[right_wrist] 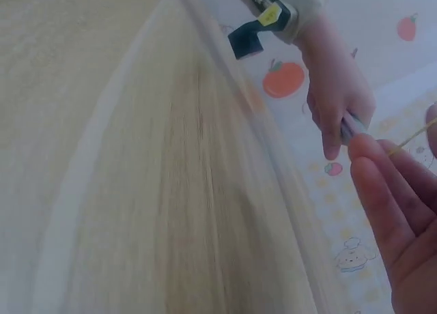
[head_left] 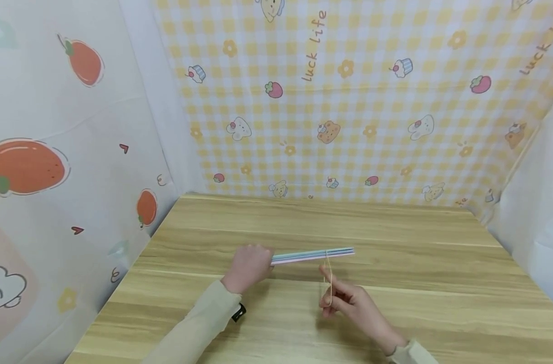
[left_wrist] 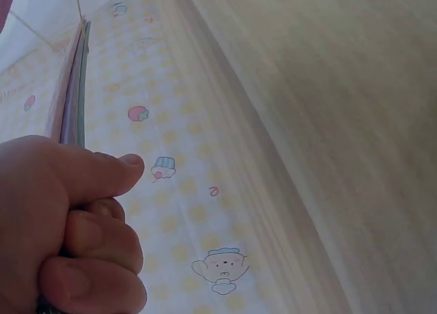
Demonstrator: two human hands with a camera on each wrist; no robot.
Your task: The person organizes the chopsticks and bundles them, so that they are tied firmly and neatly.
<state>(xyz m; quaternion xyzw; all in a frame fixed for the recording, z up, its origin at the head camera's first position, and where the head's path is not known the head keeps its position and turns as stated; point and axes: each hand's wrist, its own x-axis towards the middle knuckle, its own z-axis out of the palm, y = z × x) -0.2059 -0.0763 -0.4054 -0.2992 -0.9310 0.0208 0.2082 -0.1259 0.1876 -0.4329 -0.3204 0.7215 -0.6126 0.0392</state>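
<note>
My left hand (head_left: pixel 249 268) grips one end of a bundle of thin pastel sticks (head_left: pixel 299 257), its fingers curled round them. Pink, purple and green show in the bundle (left_wrist: pixel 67 106) in the left wrist view, above the fist. Held over the table, the sticks point to the right. A thin yellow rubber band (head_left: pixel 331 283) loops over them near their free end and stretches down to my right hand (head_left: pixel 351 303). There the thumb and curled fingers hold the band, while the index finger points up towards the sticks. The right wrist view shows a strand of band (right_wrist: pixel 413 135) beside the fingers.
Both hands are above a wooden table (head_left: pixel 417 242). A yellow checked cloth (head_left: pixel 367 106) with cartoon prints hangs behind it, and a white printed sheet (head_left: pixel 98 131) hangs on the left. A black strap end (head_left: pixel 239 312) sticks out at my left wrist.
</note>
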